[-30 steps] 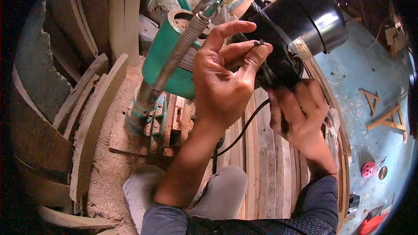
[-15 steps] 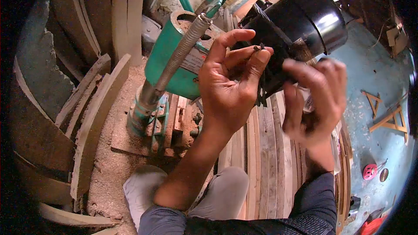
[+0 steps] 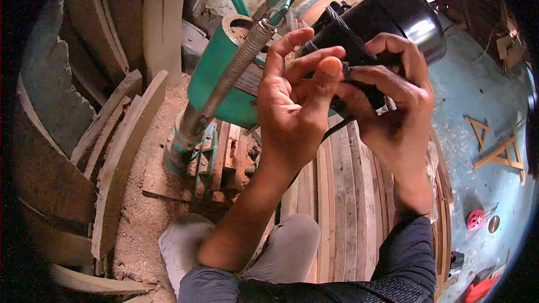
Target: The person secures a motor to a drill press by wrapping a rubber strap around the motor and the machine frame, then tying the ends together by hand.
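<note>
The right hand (image 3: pixel 396 106) clasps the lower end of a black motor (image 3: pixel 401 8) held above wooden slats (image 3: pixel 342 202). The left hand (image 3: pixel 295 106) has its fingertips pinched close against it, and what they grip cannot be told. Beside them, a green cylinder (image 3: pixel 216 78) holds sawdust (image 3: pixel 240 29).

Motor (image 3: pixel 405 5) over planks (image 3: pixel 342 207), machine (image 3: pixel 216 81) left of it — sawdust (image 3: pixel 149 216) beneath machine

left hand (image 3: pixel 292 109): raised, palm up, fingers curled | right hand (image 3: pixel 396 115): raised, fingertips meeting left's
</note>
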A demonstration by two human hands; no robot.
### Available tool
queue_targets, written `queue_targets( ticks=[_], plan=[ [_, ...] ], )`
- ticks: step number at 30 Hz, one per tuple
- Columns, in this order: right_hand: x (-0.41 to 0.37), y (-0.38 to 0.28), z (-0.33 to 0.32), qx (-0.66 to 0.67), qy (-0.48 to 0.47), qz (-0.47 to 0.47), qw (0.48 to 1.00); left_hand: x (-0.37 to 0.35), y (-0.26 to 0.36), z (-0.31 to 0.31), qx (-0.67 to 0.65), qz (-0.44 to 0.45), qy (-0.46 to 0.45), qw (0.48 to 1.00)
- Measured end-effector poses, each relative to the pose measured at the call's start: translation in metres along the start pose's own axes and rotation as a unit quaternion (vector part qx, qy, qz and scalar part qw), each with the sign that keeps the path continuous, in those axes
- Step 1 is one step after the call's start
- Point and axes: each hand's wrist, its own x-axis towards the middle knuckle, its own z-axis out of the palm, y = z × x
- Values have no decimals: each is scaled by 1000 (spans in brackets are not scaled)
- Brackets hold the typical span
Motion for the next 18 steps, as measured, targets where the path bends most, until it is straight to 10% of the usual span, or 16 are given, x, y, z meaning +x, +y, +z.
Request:
queue_targets(
  ticks=[4,12,18],
  plan=[
    [-4,9,5,71,10,-13,997,-6,-13,-26,43,118,-136,983],
    [-14,21,12,93,31,-43,994,2,-13,-30,144,101,-109,978],
    [-31,35,19,53,103,-131,985,11,-6,-17,356,287,-53,888]
  ],
)
